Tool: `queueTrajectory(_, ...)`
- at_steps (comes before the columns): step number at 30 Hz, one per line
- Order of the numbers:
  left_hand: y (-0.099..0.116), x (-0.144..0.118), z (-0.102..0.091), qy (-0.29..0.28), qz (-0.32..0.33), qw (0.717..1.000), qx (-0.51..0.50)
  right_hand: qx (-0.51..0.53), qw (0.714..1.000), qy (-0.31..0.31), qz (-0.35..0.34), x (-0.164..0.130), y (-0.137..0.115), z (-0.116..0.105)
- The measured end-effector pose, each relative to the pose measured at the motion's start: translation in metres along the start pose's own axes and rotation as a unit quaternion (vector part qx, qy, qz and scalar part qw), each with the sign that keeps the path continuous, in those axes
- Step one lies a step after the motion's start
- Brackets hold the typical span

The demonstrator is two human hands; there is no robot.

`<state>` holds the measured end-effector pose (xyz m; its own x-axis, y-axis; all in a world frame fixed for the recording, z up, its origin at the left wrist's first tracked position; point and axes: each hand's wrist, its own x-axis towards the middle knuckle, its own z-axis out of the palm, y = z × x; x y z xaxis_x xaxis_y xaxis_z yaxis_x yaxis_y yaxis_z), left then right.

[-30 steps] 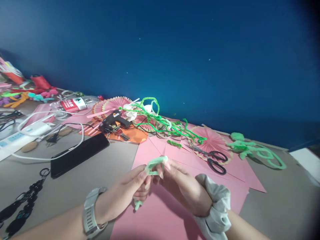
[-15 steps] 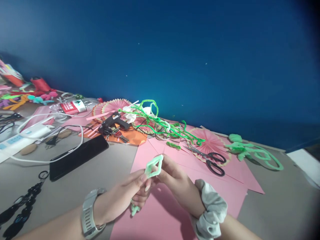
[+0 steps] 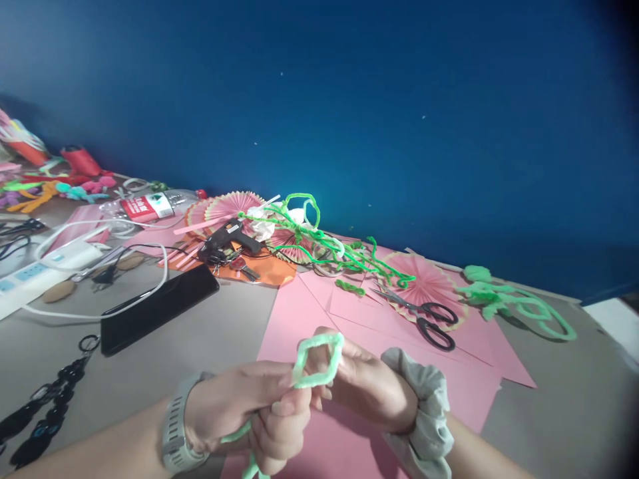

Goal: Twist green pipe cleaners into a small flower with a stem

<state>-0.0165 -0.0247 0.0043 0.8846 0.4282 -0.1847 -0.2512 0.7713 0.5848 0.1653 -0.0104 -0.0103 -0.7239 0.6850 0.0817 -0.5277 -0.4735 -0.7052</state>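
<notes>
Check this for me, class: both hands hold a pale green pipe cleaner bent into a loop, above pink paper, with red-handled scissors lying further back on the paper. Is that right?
Not quite. The head view shows the scissors have black handles, not red. The rest stands: the left hand and right hand hold the pale green pipe cleaner in a loop above the pink paper.

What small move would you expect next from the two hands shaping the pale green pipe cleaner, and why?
Probably a twist at the base of the diamond-shaped loop of the pale green pipe cleaner: the left hand pinches the loop's lower corner, the right hand steadies it from behind, and loose tails hang below the left fist.
</notes>
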Motion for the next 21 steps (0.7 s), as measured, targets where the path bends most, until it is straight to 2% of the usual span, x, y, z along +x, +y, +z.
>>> queueTrajectory(6,0.0,-0.003,-0.005,-0.029,0.004,0.999,0.012,0.017,1.0,-0.022,-0.006,0.002,0.001,0.004)
queueTrajectory(13,-0.003,0.0,-0.007,-0.003,-0.009,0.999,0.041,-0.061,0.998,0.009,0.019,0.002,-0.009,0.006)
queueTrajectory(21,0.005,0.0,-0.003,-0.005,-0.01,0.999,0.053,-0.108,0.993,0.005,0.05,0.0,-0.015,-0.002)
